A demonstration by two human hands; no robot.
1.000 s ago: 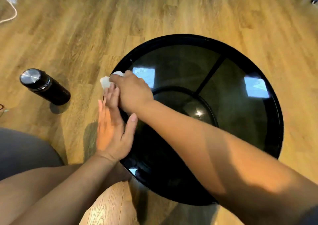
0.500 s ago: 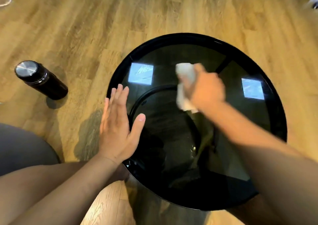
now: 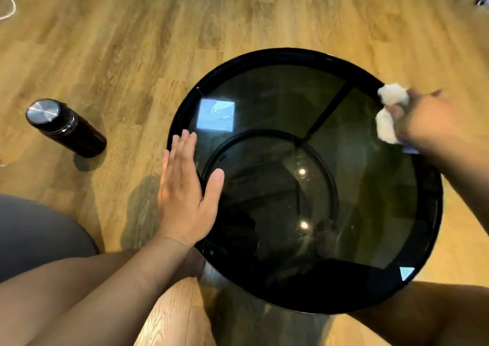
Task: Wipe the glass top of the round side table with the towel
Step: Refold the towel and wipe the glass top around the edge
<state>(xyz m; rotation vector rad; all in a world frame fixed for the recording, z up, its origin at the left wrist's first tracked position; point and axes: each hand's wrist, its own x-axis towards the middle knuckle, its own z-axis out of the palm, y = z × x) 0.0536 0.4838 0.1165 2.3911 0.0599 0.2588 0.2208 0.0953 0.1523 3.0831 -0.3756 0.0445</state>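
White towel (image 3: 385,128) clenched in right hand (image 3: 430,120) grip, left hand (image 3: 185,194) flat on glass top (image 3: 270,94) edge

Round side table's tabletop (image 3: 264,57) sits right of centre, over the floor (image 3: 132,41). Left hand (image 3: 185,194) lies flat on the tabletop's left rim, fingers pointing away from the person, thumb over the glass. Right hand (image 3: 428,118) is at the far right rim, with the towel (image 3: 393,94) in its grip, bunched on the hand's left side. Flask (image 3: 68,128) stands on the floor left of the table, well apart from it. Cable (image 3: 10,6) lies on the floor in the far left corner.
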